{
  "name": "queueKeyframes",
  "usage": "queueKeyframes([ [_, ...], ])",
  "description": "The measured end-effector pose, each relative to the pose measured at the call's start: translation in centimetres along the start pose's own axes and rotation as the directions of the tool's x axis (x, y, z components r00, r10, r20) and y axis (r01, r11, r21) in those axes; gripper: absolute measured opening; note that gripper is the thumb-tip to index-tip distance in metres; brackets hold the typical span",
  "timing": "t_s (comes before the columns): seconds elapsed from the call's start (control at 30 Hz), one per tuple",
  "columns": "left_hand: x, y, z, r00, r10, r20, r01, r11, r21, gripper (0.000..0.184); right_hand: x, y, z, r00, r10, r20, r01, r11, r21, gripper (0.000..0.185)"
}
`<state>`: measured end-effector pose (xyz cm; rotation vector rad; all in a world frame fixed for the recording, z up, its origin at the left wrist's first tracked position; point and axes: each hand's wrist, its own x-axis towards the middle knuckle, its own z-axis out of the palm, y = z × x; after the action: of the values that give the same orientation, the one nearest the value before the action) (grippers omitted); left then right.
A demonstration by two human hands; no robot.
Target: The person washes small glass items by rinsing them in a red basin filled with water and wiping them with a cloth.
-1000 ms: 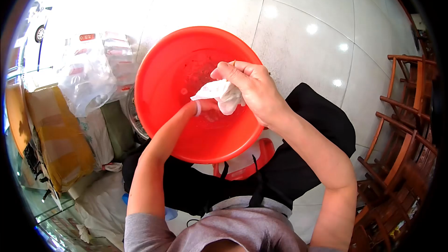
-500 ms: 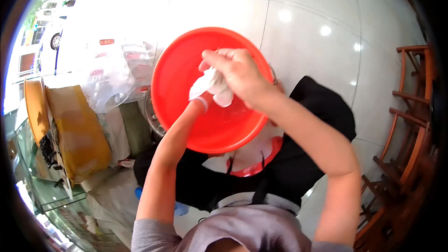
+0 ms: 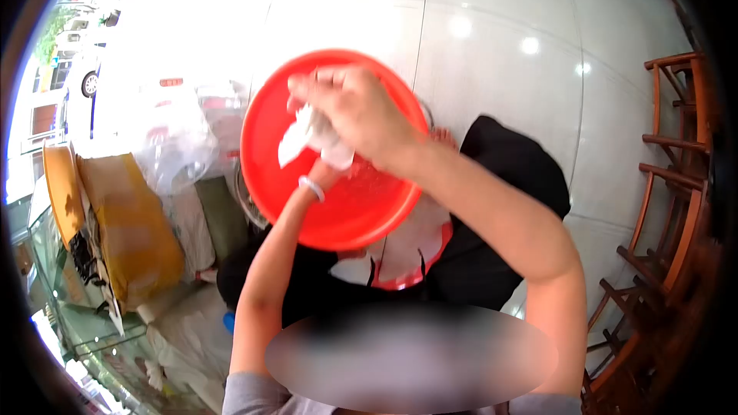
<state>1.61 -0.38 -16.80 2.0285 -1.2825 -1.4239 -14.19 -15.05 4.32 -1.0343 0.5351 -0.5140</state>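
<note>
A wide red plastic basin (image 3: 265,119) sits in front of my lap. Inside its outline is a crumpled white cloth (image 3: 327,147), thin and limp, perhaps tissue. My right hand (image 3: 357,111) is over the cloth, its fingers curled and the cloth bunched beneath the palm. From below, my left hand (image 3: 329,174) reaches to the cloth's lower edge; its fingers are hidden behind the cloth and my right hand. A pale band (image 3: 311,188) circles my left wrist. The basin's bottom looks wet and shiny near my hands.
Clear plastic bags (image 3: 173,146) stand left of the basin, beside a yellow taped package (image 3: 127,215). A glass case (image 3: 58,284) is at the lower left. Wooden chairs (image 3: 673,161) line the right side. Glossy tiles (image 3: 507,0) cover the floor. A red-and-white object (image 3: 407,257) lies between my legs.
Both hands and the white cloth have shifted left in view. The basin and surroundings also sit slightly farther left, as the camera view has moved.
</note>
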Motion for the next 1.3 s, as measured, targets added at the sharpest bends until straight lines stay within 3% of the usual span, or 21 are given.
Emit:
queueKeyframes([
  [0.03, -0.3, -1.5, -0.1, 0.999, -0.030, 0.045, 0.032, 0.999, -0.041, 0.041, 0.0, -0.4, -0.1, 1.000, 0.013, 0.012, -0.013, 1.000, 0.014, 0.033],
  [0.1, -0.2, -4.1, 2.0, 0.992, -0.085, -0.088, 0.117, 0.879, 0.461, 0.041, 0.9, 0.5, 0.1, 1.000, -0.010, 0.023, 0.010, 1.000, 0.014, 0.033],
  [0.13, -2.8, 0.6, 2.9, 0.994, -0.111, -0.024, 0.100, 0.758, 0.644, 0.046, 0.8, 0.7, 0.6, 0.999, -0.020, 0.039, 0.019, 1.000, 0.022, 0.033],
  [0.17, -3.9, -0.3, 3.4, 0.994, -0.103, -0.042, 0.105, 0.755, 0.648, 0.046, 0.8, 0.7, 0.7, 0.998, 0.014, 0.055, -0.016, 0.999, 0.033, 0.033],
  [0.23, -2.9, -2.2, 4.4, 0.936, -0.171, 0.307, -0.082, 0.744, 0.663, 0.060, 0.6, 0.3, 0.6, 0.999, -0.013, 0.042, 0.013, 1.000, 0.007, 0.032],
  [0.3, -1.7, -3.1, 3.8, 0.944, -0.187, 0.273, -0.054, 0.727, 0.685, 0.061, 0.1, -0.1, 1.0, 0.988, -0.153, 0.017, 0.152, 0.986, 0.068, 0.030],
  [0.37, -3.6, -3.3, 3.9, 0.955, -0.216, 0.206, 0.009, 0.710, 0.704, 0.063, -0.2, -0.9, 1.2, 0.995, -0.096, 0.033, 0.091, 0.988, 0.125, 0.029],
  [0.43, -4.8, -0.3, 4.5, 0.930, -0.291, 0.223, 0.083, 0.760, 0.645, 0.065, 0.5, -0.6, 1.3, 0.994, -0.105, 0.036, 0.101, 0.990, 0.098, 0.028],
  [0.47, -4.2, 0.5, 3.9, 0.936, -0.329, 0.128, 0.222, 0.830, 0.512, 0.069, 0.5, -0.6, 1.4, 0.991, -0.135, 0.018, 0.133, 0.988, 0.083, 0.028],
  [0.6, -5.1, -1.3, 4.1, 0.965, -0.226, 0.131, 0.158, 0.905, 0.395, 0.065, -0.3, -0.6, 1.2, 0.996, -0.065, 0.054, 0.062, 0.996, 0.057, 0.030],
  [0.7, -4.0, -1.8, 4.0, 1.000, -0.013, -0.010, 0.016, 0.929, 0.370, 0.058, 0.4, -0.8, 0.8, 0.998, -0.018, 0.060, 0.017, 0.999, 0.028, 0.033],
  [0.73, -5.0, 3.9, 2.8, 0.991, -0.127, -0.037, 0.132, 0.958, 0.253, 0.057, 0.4, -0.7, 0.9, 0.998, -0.035, 0.055, 0.034, 0.999, 0.021, 0.033],
  [0.77, -5.2, 3.3, 3.8, 0.990, -0.137, -0.029, 0.140, 0.960, 0.241, 0.057, 0.4, -0.6, 1.2, 0.997, -0.044, 0.063, 0.043, 0.999, 0.011, 0.033],
  [0.83, -5.3, 2.3, 5.0, 0.930, -0.303, 0.211, 0.132, 0.807, 0.576, 0.053, 0.5, -0.7, 1.7, 0.997, -0.014, 0.078, 0.014, 1.000, 0.005, 0.033],
  [0.97, -4.3, -2.0, 5.5, 0.986, -0.066, 0.154, -0.028, 0.840, 0.542, 0.053, 0.7, -0.2, 2.2, 0.993, -0.112, 0.028, 0.110, 0.993, 0.049, 0.029],
  [1.03, -4.8, -0.1, 5.2, 0.961, -0.142, 0.236, -0.022, 0.816, 0.578, 0.051, 0.9, -0.2, 2.2, 0.999, -0.026, 0.029, 0.025, 0.999, 0.041, 0.029],
  [1.1, -4.0, 0.0, 4.6, 0.992, -0.016, -0.126, 0.058, 0.938, 0.343, 0.049, 1.4, -0.1, 1.9, 0.997, -0.077, 0.023, 0.077, 0.997, 0.007, 0.030],
  [1.13, -4.8, 0.0, 5.1, 0.993, -0.031, -0.113, 0.067, 0.940, 0.335, 0.049, 1.2, 0.4, 2.0, 0.994, -0.103, 0.031, 0.103, 0.995, -0.012, 0.030],
  [1.23, -5.1, 1.5, 4.9, 0.968, -0.058, 0.245, -0.065, 0.881, 0.468, 0.050, 1.3, 0.3, 2.2, 0.999, -0.042, 0.032, 0.042, 0.999, 0.003, 0.031],
  [1.27, -4.2, -0.4, 5.1, 0.988, 0.086, 0.126, -0.133, 0.891, 0.434, 0.049, 1.5, 0.1, 2.0, 0.999, -0.043, 0.029, 0.043, 0.999, -0.002, 0.031],
  [1.3, -3.2, -1.5, 4.8, 0.993, 0.109, -0.046, -0.105, 0.991, 0.082, 0.039, 1.4, 0.2, 1.9, 0.998, -0.029, 0.050, 0.031, 0.998, -0.049, 0.032],
])
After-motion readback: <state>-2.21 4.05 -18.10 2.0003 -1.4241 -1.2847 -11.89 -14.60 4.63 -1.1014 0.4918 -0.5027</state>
